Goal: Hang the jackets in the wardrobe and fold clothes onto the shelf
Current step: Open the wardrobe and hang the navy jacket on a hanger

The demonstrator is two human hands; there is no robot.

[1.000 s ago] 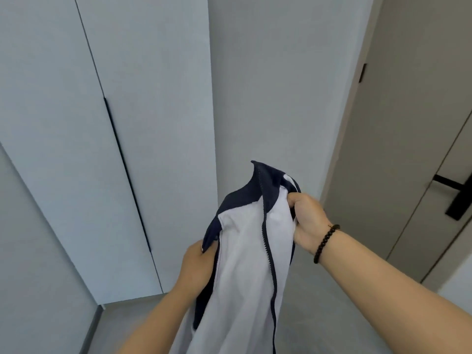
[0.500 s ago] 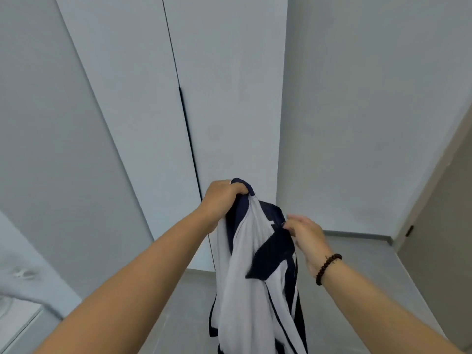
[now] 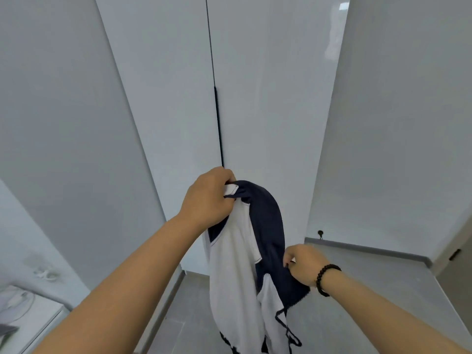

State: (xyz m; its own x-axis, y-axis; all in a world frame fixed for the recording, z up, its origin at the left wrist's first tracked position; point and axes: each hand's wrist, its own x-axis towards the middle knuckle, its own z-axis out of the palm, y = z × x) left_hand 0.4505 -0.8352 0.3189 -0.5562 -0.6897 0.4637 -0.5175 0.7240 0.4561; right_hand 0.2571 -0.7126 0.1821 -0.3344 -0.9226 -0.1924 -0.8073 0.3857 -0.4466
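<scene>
Jacket (image 3: 237,272), navy and white, hangs bunched in mid-air in front of the closed wardrobe doors (image 3: 268,103), held by both hands. Nothing hung yet: doors shut, no hanger or shelf visible, so the task looks early, with opening the wardrobe, hanging and all folding left. Left hand (image 3: 207,198) is raised, arm stretched forward, fingers curled round the top edge, probably the collar, though the bunching makes that hard to tell. Right hand (image 3: 305,267) sits lower and to the right, wearing a bead bracelet (image 3: 325,278), pinching a navy fold.
</scene>
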